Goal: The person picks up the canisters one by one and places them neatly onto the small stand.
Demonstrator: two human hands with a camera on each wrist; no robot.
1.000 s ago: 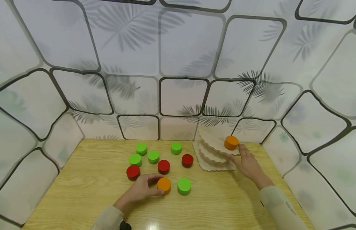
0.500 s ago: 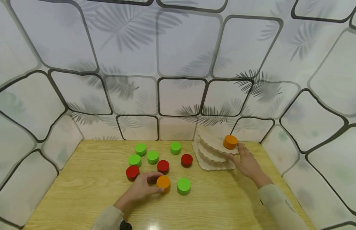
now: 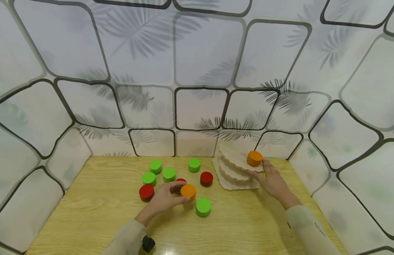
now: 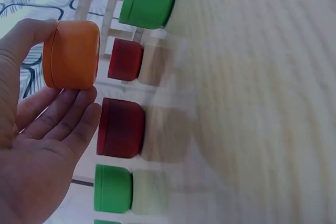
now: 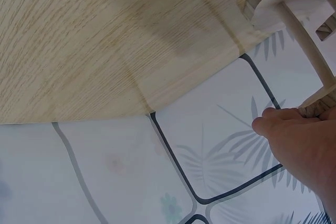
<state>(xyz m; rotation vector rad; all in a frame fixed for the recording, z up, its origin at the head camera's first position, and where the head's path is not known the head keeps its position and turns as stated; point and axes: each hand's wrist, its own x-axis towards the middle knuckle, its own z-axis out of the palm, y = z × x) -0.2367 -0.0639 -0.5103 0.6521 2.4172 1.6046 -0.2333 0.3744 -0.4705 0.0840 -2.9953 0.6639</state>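
Note:
My left hand [image 3: 165, 197] pinches a small round orange jar [image 4: 73, 59] between thumb and fingers. The left wrist view shows a gap between this jar and the table, and a lid seam around it. A second orange jar [image 3: 254, 158] sits on the top tier of a pale wooden three-tier stand [image 3: 233, 160] with scalloped edges. My right hand [image 3: 274, 182] holds the right corner of that top tier, thumb at its front edge. In the right wrist view, the right hand [image 5: 302, 142] is at the tier's rim, its fingertips partly hidden.
Several green jars [image 3: 169, 175] stand on the wooden table [image 3: 98, 212], with one green jar [image 3: 203, 207] nearer the front. Red jars [image 3: 147, 192] stand among them; one red jar [image 3: 206, 179] is left of the stand. A patterned wall covering [image 3: 203, 106] encloses the table.
My left hand has lifted the orange jar and carried it slightly right and away from me, now partly covering a red jar. My right hand stays at the stand.

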